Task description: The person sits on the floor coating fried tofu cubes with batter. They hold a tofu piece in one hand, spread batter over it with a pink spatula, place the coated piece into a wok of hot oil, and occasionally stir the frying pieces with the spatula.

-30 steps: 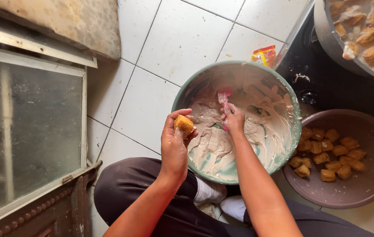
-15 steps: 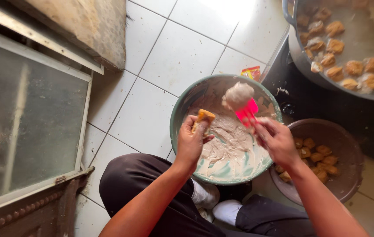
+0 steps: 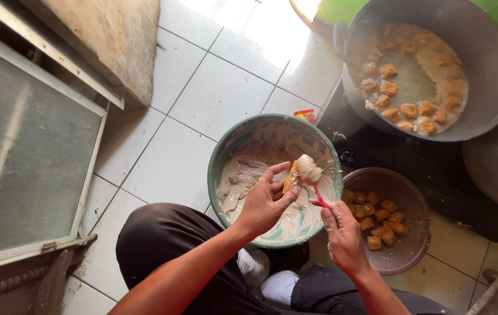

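My left hand (image 3: pixel 263 201) holds a golden-brown fried piece (image 3: pixel 290 176) upright over a green bowl (image 3: pixel 221 153) smeared with pale batter. A lump of that batter (image 3: pixel 308 170) sits on top of the piece. My right hand (image 3: pixel 342 233) grips a red-handled spoon (image 3: pixel 320 197) whose tip meets the batter lump. Both hands hover over the bowl's right side, batter on the fingers.
A brown bowl (image 3: pixel 412 186) of fried pieces stands right of the green one. A large grey wok (image 3: pixel 482 64) with pieces in oil sits on a black stove at the top right. White floor tiles lie to the left, with a glass-panelled frame (image 3: pixel 27 151) beyond. My dark-trousered legs fill the bottom.
The spoon, loaded with batter and lifted apart half a second ago, has come over to the fried piece in my left hand. The view has tilted up toward the wok.
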`<state>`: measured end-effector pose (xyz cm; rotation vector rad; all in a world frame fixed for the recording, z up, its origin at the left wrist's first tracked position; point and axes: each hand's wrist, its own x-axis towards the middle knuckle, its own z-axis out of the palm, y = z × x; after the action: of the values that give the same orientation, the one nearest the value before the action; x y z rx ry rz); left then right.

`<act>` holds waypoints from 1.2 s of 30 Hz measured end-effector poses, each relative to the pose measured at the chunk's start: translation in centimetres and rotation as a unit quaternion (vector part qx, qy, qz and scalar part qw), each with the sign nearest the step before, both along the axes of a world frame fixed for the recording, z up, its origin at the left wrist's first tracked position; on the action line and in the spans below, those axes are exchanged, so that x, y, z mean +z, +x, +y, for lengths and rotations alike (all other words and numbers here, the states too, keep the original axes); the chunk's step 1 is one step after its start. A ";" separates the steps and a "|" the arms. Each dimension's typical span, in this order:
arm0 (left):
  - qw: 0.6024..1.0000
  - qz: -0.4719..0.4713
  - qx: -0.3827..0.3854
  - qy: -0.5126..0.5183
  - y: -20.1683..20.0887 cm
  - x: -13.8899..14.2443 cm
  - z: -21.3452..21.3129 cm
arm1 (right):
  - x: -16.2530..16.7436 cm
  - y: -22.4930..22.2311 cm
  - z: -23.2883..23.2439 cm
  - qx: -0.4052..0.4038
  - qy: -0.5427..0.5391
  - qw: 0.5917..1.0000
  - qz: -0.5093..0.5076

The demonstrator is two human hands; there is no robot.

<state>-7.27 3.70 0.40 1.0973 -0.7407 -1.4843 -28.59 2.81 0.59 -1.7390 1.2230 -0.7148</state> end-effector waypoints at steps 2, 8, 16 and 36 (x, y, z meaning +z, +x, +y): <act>0.999 0.032 -0.032 -0.003 0.0 -0.1 0.1 | 0.1 -0.2 -0.2 -0.033 0.003 0.999 0.037; 0.977 0.211 -0.036 0.006 1.1 -0.4 0.1 | 0.7 -2.2 -1.9 -0.050 -0.073 0.995 0.040; 0.962 0.245 -0.105 -0.063 1.0 -0.2 0.1 | 1.7 -2.2 -1.3 -0.060 -0.104 0.991 0.065; 0.936 -0.270 0.019 -0.224 1.2 1.2 0.3 | 3.7 -2.7 -0.4 0.007 -0.044 0.997 0.056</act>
<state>-6.08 3.98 1.64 1.1547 -1.3565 -0.9054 -31.32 2.44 4.26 -1.8813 1.2695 -0.6793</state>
